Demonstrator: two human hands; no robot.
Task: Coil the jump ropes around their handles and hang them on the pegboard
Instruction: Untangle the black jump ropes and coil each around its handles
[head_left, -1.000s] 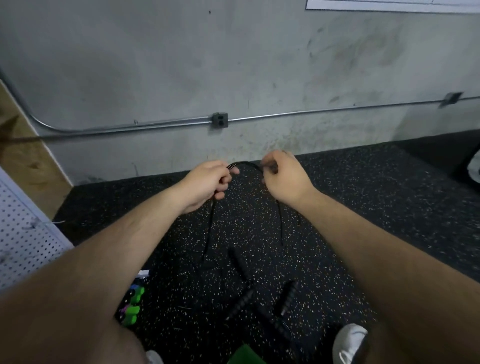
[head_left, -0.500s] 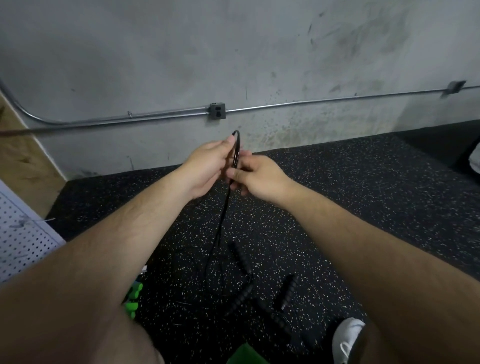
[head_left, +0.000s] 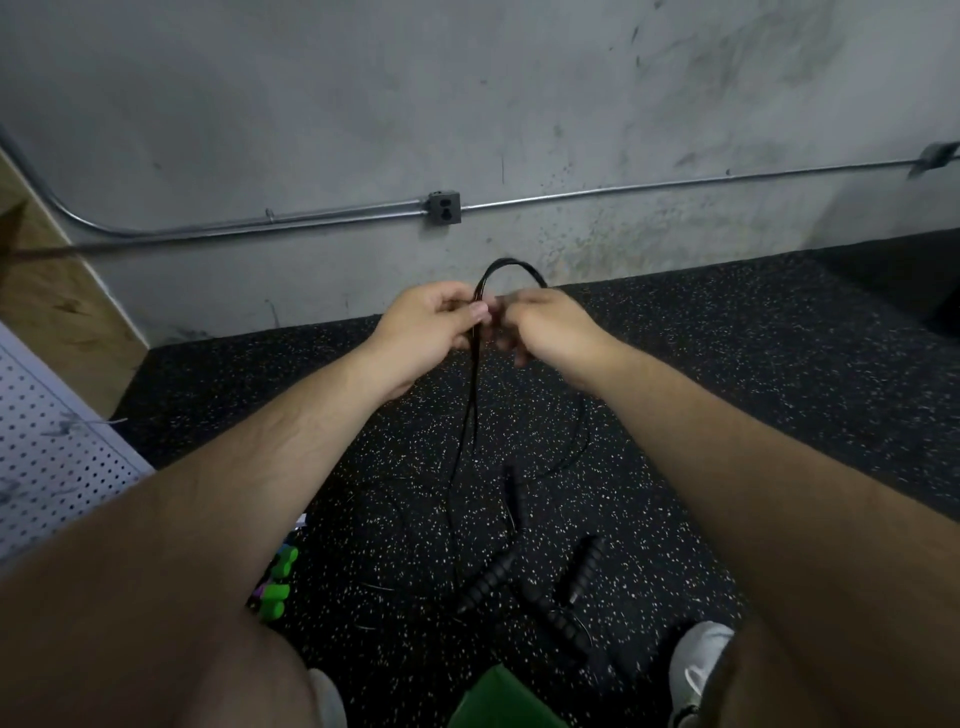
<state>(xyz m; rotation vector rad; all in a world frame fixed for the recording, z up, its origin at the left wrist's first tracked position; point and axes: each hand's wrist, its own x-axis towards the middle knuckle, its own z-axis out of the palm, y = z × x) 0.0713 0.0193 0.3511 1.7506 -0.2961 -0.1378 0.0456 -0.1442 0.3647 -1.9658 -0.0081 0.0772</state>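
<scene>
- While the person stands over the speckled rubber floor (head_left: 753, 374), the black jump rope (head_left: 511, 266) is held up in front of the grey wall. It is doubled into a small arch between the two hands, and its strands trail down to the floor.
- The left hand (head_left: 439, 325) is curled round the bunched strands, thumb and fingers pinching them just below the arch.
- The right hand (head_left: 553, 325) is closed too, gripping the far leg of the arch. Its fingertips are blurred, so I cannot make out the exact pinch.
- Ribbed black handles (head_left: 488, 577) lie on the floor by the person's feet, well below the hands. Several lie close together, and I cannot tell which pair belongs to this rope.
- To my eye the cord is thin, light and rather slick, with some spring in it, since it holds a round bend instead of folding flat. I would expect it to slide through loose fingers and spring out of a coil if the grip slackens.
- The handles look grippy and are likely the heaviest part. They seem the sensible place to take hold, both held in one hand while the other feeds the cord round them.
- Strands cross each other on the floor, so snagging looks likely.
- The white pegboard (head_left: 57, 452) stands at the left, well apart from the hands, with green grips (head_left: 280, 579) lying near its foot.
</scene>
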